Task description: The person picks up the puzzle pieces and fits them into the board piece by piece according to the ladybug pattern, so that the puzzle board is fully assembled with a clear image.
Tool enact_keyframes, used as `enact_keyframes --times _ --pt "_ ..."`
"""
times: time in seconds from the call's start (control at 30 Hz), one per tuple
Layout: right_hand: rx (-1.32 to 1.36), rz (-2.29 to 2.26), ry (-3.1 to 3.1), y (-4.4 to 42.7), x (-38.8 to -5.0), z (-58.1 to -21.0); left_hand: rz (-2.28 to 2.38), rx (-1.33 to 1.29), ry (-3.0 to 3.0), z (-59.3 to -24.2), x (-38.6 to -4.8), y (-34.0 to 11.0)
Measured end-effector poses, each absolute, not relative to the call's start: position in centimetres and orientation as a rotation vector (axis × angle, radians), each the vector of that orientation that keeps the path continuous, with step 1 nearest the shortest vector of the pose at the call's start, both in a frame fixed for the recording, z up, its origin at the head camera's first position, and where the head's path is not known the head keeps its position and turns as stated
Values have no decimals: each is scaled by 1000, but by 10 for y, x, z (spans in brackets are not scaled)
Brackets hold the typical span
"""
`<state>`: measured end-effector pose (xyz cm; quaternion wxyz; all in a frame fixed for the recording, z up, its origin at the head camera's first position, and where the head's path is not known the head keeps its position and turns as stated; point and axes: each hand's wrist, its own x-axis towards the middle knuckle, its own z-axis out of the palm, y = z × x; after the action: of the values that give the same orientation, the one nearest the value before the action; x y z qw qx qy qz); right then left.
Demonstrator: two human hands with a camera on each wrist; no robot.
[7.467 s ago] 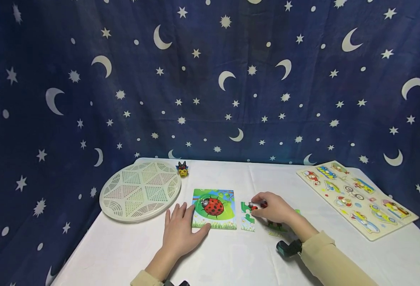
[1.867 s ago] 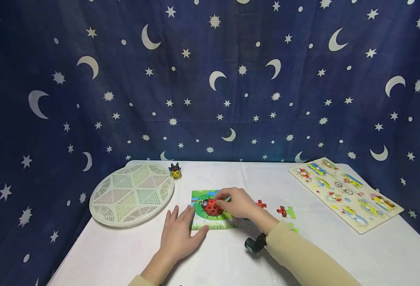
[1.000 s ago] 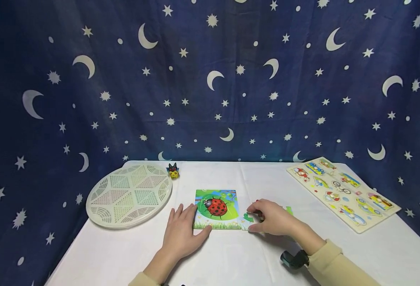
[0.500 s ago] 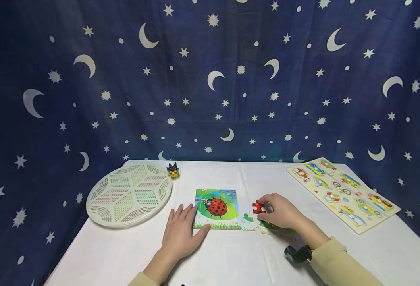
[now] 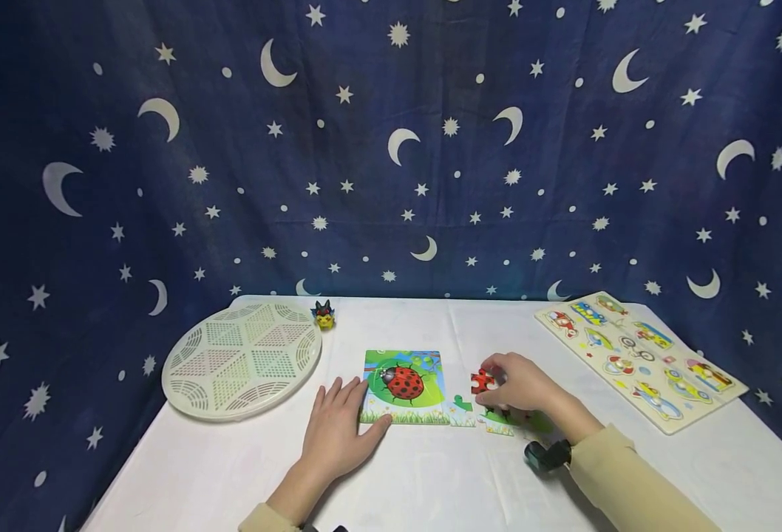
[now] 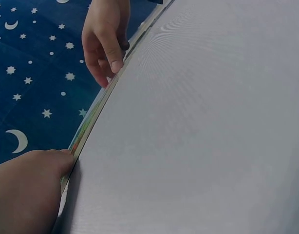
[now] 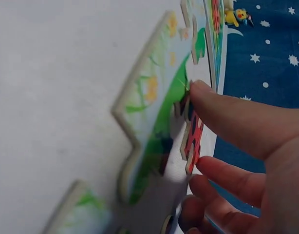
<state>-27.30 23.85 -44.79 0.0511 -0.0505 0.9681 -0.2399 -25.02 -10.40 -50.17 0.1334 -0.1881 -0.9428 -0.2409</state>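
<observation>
My left hand [image 5: 336,436] lies with its fingers spread along the left edge of a square ladybug puzzle board [image 5: 404,384], the thumb at its front edge. In the left wrist view the thumb touches the board's rim. To the right, my right hand [image 5: 525,386] pinches a red, black-spotted jigsaw piece [image 5: 480,381] between thumb and fingers, low over the table. Against the board's lower right side lies a corner jigsaw piece [image 5: 462,420] with grass and a green knob. A flowered edge piece [image 7: 157,87] lies under the right hand; other pieces there are partly hidden.
At the left stands a round pale tray [image 5: 241,362] with a perforated star pattern. Beside it is a small yellow-and-black figurine [image 5: 324,315]. A wooden vehicle puzzle board [image 5: 640,358] lies at the right. A starry blue curtain [image 5: 391,148] hangs behind the white table.
My right hand was over the ladybug board, then moved right to the loose pieces, passing the corner piece. It now holds the red piece. The left hand has stayed at the board.
</observation>
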Motion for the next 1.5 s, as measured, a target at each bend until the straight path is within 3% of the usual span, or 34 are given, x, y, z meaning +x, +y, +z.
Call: enact_keyframes --times 0.43,0.7,1.07,1.5 --pt "-57 -894 2898 233 -276 -442 -701 -561 -2735 -500 -252 -103" --pt "-1 -1232 2818 222 -276 -435 -695 -571 -2730 -499 -252 -104" --pt "-152 -1415 2702 187 -276 -436 -695 -562 -2719 -499 -252 -106" --pt "-296 -1280 2773 150 -276 -444 -706 -572 -2684 -503 -251 -105"
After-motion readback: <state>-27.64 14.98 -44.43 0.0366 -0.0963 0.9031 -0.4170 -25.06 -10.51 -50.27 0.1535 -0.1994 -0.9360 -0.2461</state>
